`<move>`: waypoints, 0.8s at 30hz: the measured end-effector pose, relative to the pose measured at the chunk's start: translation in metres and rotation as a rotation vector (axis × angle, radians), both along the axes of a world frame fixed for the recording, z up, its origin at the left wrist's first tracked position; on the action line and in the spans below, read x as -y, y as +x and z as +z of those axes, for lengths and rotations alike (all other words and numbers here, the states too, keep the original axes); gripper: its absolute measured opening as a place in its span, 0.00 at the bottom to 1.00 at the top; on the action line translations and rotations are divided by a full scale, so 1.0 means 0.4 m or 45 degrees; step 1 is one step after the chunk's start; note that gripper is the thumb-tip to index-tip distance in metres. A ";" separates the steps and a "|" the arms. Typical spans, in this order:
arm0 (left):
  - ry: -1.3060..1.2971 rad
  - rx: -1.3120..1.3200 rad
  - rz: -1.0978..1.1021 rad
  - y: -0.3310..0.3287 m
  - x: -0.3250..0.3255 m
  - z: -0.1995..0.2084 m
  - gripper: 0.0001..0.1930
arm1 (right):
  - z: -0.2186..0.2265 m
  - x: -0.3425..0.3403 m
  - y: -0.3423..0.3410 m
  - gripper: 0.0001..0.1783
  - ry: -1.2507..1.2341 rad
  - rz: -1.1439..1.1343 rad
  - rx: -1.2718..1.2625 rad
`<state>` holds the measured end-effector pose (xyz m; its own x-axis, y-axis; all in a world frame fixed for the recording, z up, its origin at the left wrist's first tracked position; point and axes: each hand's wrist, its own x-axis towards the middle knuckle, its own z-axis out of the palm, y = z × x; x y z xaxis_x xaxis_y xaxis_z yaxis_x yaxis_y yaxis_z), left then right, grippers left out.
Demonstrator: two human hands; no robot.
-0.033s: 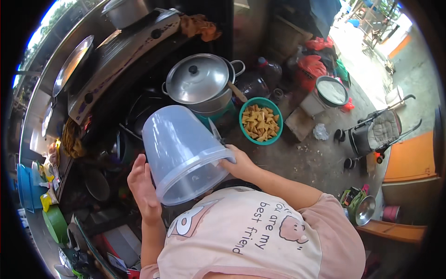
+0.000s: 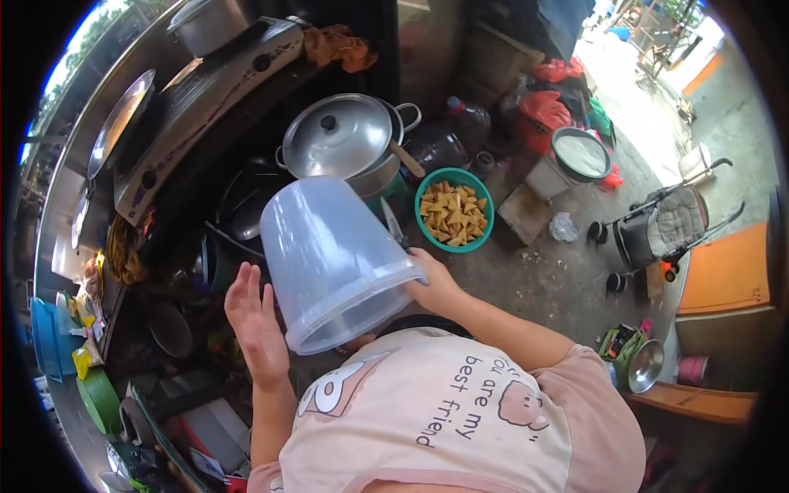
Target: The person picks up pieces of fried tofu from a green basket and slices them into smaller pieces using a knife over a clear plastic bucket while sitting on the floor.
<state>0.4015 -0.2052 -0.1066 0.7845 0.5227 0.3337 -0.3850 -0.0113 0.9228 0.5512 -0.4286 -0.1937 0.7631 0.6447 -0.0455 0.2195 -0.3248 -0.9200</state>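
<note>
A translucent plastic bucket (image 2: 333,246) is tilted over in front of my chest, its wide mouth facing down toward me. My right hand (image 2: 434,281) grips the rim on its right side. A pointed metal blade (image 2: 391,218) sticks up beside that hand; its handle is mostly hidden, so I cannot tell whether it is a knife or scissors. My left hand (image 2: 256,324) is raised at the bucket's left, palm up and fingers extended, slightly apart from the wall. Beyond the bucket, a green basin (image 2: 491,215) holds golden triangular pieces (image 2: 453,212).
A lidded metal pot (image 2: 339,138) with a wooden handle beside it stands past the bucket. At the far left is a gas stove (image 2: 205,94). A grey block (image 2: 524,215), a bowl of white stuff (image 2: 581,153) and a stroller (image 2: 670,226) are to the right.
The bucket has shifted a little to the right with my right hand. My left hand has come away from its wall, with the fingers lifted.
</note>
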 end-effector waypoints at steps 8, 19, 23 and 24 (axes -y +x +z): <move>-1.376 -0.640 -0.206 0.330 0.375 -0.241 0.38 | 0.002 0.615 0.107 0.21 0.169 -1.080 0.576; -0.811 -1.405 -1.012 0.562 0.736 -0.557 0.34 | -0.395 0.917 -0.027 0.23 -0.207 -1.464 -0.140; -0.004 -1.651 -1.123 0.555 0.613 -0.909 0.19 | -0.498 0.948 0.046 0.20 -0.274 -1.664 -0.631; 0.093 -1.637 -1.046 0.572 0.595 -0.953 0.16 | -0.515 0.949 0.083 0.19 -0.294 -1.686 -0.799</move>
